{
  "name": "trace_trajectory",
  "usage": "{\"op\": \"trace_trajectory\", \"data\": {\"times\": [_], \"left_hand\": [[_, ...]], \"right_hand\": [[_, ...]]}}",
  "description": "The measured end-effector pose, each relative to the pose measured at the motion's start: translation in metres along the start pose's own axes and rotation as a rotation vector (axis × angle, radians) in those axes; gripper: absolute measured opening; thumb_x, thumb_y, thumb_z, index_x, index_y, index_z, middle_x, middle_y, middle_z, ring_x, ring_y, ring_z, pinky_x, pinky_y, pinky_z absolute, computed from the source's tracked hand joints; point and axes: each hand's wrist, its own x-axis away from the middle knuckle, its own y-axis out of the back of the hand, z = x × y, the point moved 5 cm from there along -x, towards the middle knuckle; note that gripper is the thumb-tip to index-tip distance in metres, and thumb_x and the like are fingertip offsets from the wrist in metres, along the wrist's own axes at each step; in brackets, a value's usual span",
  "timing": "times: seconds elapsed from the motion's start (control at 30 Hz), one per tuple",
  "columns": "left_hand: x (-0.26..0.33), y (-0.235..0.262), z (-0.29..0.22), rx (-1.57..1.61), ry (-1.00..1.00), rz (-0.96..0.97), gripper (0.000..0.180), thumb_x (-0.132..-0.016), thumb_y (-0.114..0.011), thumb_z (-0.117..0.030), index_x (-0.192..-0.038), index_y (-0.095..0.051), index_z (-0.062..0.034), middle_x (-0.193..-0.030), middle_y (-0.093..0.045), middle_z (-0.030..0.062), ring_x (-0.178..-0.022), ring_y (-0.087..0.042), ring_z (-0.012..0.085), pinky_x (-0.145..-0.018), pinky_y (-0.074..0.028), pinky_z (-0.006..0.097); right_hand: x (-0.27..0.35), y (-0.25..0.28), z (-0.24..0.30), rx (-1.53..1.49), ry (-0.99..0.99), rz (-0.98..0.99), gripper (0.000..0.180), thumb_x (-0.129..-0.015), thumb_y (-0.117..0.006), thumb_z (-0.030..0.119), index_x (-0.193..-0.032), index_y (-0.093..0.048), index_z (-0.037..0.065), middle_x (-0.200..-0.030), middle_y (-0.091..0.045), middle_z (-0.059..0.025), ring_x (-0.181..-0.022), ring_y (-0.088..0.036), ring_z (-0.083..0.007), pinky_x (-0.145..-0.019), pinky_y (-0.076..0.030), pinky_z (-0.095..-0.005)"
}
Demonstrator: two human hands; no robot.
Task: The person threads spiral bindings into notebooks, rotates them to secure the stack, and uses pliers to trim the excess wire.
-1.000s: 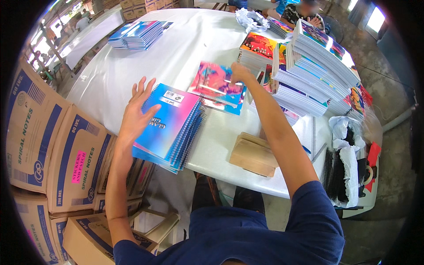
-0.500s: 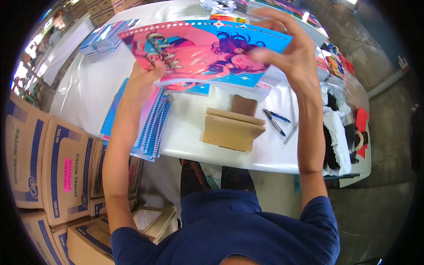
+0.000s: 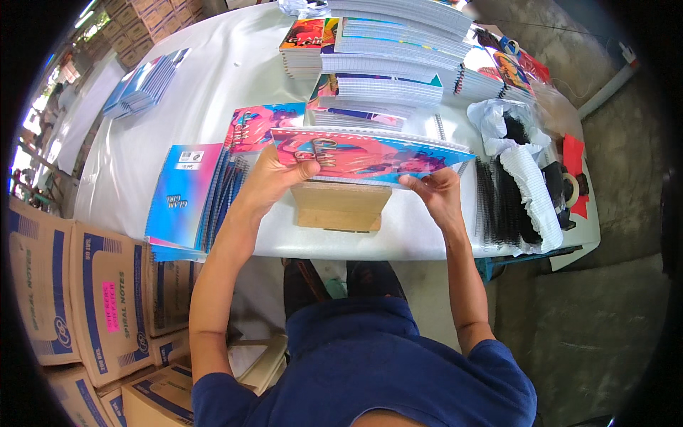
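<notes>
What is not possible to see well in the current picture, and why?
All in the head view:
Left hand: most fingertips, hidden behind the held pad.
Held pad: its back, facing away from the camera.
Brown block: its back part, covered by the held pad.
Cartons, lower left: cut off by the picture's edge.
Distant boxes, upper left: printing too small.

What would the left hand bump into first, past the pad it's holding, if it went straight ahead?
Past the pink-and-blue pad, the left hand would probably meet the stacked pads beyond, though depth is unclear.
</notes>
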Motion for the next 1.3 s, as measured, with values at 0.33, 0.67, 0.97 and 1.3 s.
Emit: {"op": "trace_trajectory", "data": {"times": [0.33,0.67,0.97,1.3], "left_hand": [[0.023,0.007,0.043,0.155,-0.046,-0.181,0.090,-0.076,-0.079,-0.018,-0.149,-0.028,-0.0080,-0.150,-0.034,0.0158,-0.133,-0.040,0.0216,-0.109,-0.031,0.034],[0.052,0.022,0.116,-0.008,0.039,-0.295,0.116,-0.069,-0.086,-0.029,-0.153,-0.008,-0.0089,-0.150,-0.031,0.0129,-0.131,-0.041,0.0236,-0.110,-0.032,0.036],[0.036,0.037,0.077,0.015,0.041,-0.077,0.059,-0.085,-0.071,-0.023,-0.135,-0.050,-0.0015,-0.140,-0.050,0.0117,-0.124,-0.050,0.0215,-0.105,-0.036,0.035],[0.025,0.052,0.049,0.048,-0.112,-0.116,0.025,-0.086,-0.064,-0.001,-0.110,-0.067,0.0008,-0.126,-0.062,0.0117,-0.111,-0.059,0.0158,-0.091,-0.048,0.031]], "right_hand": [[0.032,-0.017,-0.056,0.387,0.069,0.223,0.046,-0.081,-0.062,-0.007,-0.125,-0.053,0.002,-0.129,-0.055,-0.0184,-0.120,-0.051,-0.0325,-0.100,-0.039,-0.0373],[0.005,-0.016,-0.036,0.463,0.225,0.509,0.051,-0.076,-0.054,-0.016,-0.125,-0.054,0.001,-0.130,-0.052,-0.0174,-0.124,-0.048,-0.0301,-0.104,-0.039,-0.0374],[-0.135,0.102,-0.156,1.252,-0.177,-0.292,0.040,-0.083,-0.066,0.029,-0.109,-0.057,0.000,-0.107,-0.060,-0.0243,-0.111,-0.053,-0.0420,-0.086,-0.046,-0.0560],[-0.088,0.091,-0.055,0.730,0.361,-0.477,0.009,-0.091,-0.052,0.000,-0.100,-0.048,-0.001,-0.089,-0.058,-0.0233,-0.081,-0.056,-0.0395,-0.072,-0.044,-0.0444]]}}
